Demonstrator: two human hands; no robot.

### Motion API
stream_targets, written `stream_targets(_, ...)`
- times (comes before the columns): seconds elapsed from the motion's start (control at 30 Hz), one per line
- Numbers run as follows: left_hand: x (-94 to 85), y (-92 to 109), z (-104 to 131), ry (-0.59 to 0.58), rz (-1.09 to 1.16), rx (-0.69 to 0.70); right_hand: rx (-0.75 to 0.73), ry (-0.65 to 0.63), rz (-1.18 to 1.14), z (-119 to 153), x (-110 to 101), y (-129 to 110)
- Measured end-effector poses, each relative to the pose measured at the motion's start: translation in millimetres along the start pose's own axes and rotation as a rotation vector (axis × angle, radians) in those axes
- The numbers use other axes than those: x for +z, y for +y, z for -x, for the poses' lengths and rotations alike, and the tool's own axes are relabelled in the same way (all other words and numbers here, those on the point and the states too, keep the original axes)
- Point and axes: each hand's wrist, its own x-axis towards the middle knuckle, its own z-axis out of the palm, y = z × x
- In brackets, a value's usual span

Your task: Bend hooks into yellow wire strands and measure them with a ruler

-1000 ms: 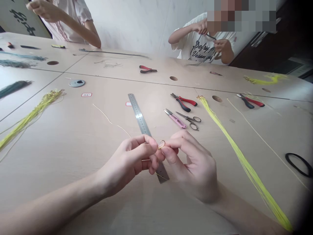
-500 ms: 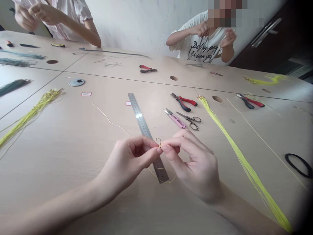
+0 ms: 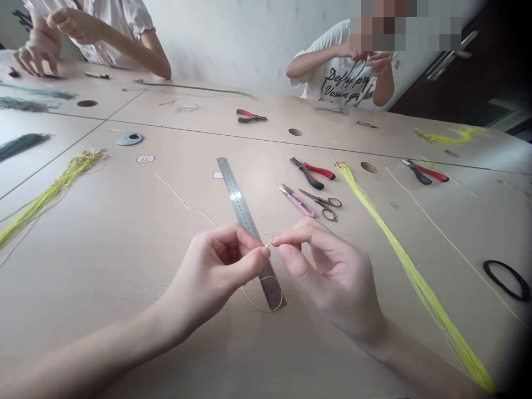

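Thumb and forefinger of my left hand pinch a small fish hook by its lower end, the bend pointing up. A thin yellow line hangs in a loop below my fingers, and a pale length of it runs out to the upper left on the table. Beside the hook is my right hand, thumb and forefinger apart, the forefinger's tip close to the hook; whether it touches cannot be made out. Under both hands lies a steel ruler, partly hidden by my left fingers.
Beyond my right hand lie pink thread snips, small scissors and red-black pliers. Yellow line bundles lie right and left. A black ring is far right. Two people sit across the table.
My right thumb and forefinger have parted and come off the hook's lower end. The hook has tilted, and the line's loop has shifted. Across the table, one person's hand has lowered to the tabletop.
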Motion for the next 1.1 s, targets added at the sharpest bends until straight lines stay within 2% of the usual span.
stream_targets(0.37,1.6,-1.1,-3.0,-0.045,-0.01,-0.022,-0.012,-0.037,-0.018,1.3,2.1,1.2)
stream_targets(0.67,-1.2,-3.6,-9.2,-0.058,-0.187,-0.125,-0.276,-0.012,0.335,-4.3,3.6,11.8)
stream_targets(0.9,-3.0,-10.0,-13.8,-0.039,-0.233,-0.14,-0.36,0.014,0.443,-6.2,8.7,19.7)
stream_targets(1.1,-7.4,-14.8,-17.6,-0.04,-0.031,-0.087,-0.325,0.02,0.42,-8.6,6.9,20.8)
